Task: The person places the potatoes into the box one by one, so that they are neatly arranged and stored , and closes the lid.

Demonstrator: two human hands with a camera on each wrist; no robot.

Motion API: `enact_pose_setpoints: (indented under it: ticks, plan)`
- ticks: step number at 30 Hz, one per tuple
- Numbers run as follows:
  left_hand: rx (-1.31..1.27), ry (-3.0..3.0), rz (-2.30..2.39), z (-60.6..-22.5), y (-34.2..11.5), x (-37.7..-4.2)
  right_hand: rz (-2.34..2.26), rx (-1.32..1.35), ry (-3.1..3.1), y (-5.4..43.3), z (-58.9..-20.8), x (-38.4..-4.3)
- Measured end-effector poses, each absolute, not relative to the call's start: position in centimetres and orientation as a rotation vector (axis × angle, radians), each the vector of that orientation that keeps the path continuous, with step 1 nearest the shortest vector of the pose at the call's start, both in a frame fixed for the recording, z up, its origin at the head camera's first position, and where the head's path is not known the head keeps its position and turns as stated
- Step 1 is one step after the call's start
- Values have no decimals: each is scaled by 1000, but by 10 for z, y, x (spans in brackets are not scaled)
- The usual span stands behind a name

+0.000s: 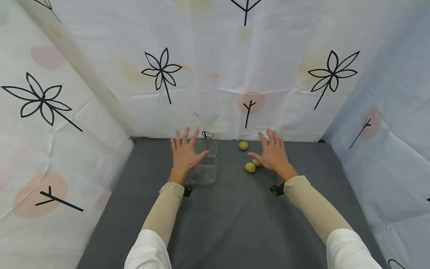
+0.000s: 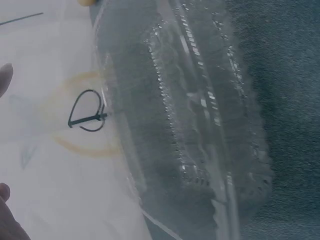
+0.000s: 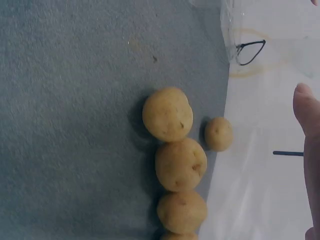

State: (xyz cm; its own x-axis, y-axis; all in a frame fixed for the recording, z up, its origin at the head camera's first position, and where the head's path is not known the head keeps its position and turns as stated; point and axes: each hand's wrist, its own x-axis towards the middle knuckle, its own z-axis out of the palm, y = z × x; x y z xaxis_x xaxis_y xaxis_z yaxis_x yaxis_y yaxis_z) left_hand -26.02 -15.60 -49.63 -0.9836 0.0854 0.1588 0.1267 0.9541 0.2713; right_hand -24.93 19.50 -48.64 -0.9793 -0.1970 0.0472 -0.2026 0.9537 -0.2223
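Near the far edge of the worktop (image 1: 228, 224), the clear container (image 1: 205, 173) is set by the outspread left hand (image 1: 185, 154) and the potatoes (image 1: 250, 167) by the outspread right hand (image 1: 273, 155), apparently for easy reach, nothing being grasped by either.

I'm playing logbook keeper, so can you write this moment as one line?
left hand: spread, holding nothing, near clear plastic rectangular tray | right hand: spread, holding nothing, near round yellow potatoes
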Motion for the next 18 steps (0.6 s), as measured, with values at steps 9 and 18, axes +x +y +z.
enact_pose_setpoints:
  ticks: [9, 18]
  plan:
    - [-127, -2945, -509, -505, -171, -252, 419, 321, -3048, 187, -496, -238]
    - [-99, -2935, -604, -516, -186, -243, 545, 281, -3019, 184, -508, -228]
